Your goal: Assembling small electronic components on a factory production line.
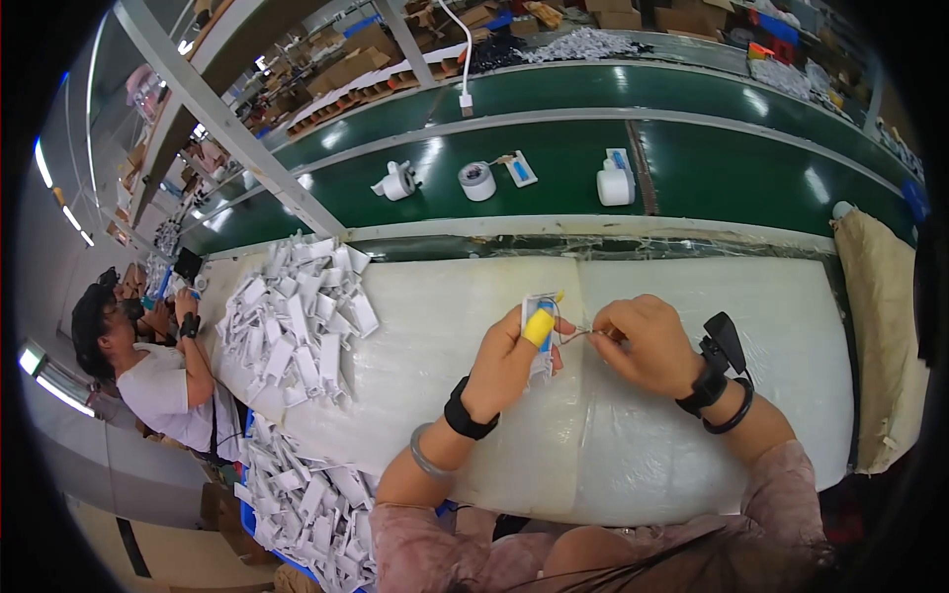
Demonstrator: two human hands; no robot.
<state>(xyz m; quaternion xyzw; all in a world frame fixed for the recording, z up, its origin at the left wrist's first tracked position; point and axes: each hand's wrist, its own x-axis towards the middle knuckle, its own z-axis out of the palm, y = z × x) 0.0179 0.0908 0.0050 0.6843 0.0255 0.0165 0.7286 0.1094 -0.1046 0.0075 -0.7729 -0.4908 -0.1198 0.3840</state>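
My left hand (502, 368) is closed around a small white plastic housing (541, 367), held above the middle of the table. A yellow cover sits on the thumb, which presses over a blue part (548, 343) inside the housing. Thin dark wires (570, 339) run out of the housing to the right. My right hand (647, 344) pinches their ends between thumb and fingertips; the exact tips are too small to make out.
White plastic pieces lie in a heap (297, 316) at left, with more in a blue bin (247, 494) below. Beyond the table, a green conveyor (554, 158) carries white round units (477, 182). A white cable (467, 69) hangs above. Another person (163, 376) works at far left.
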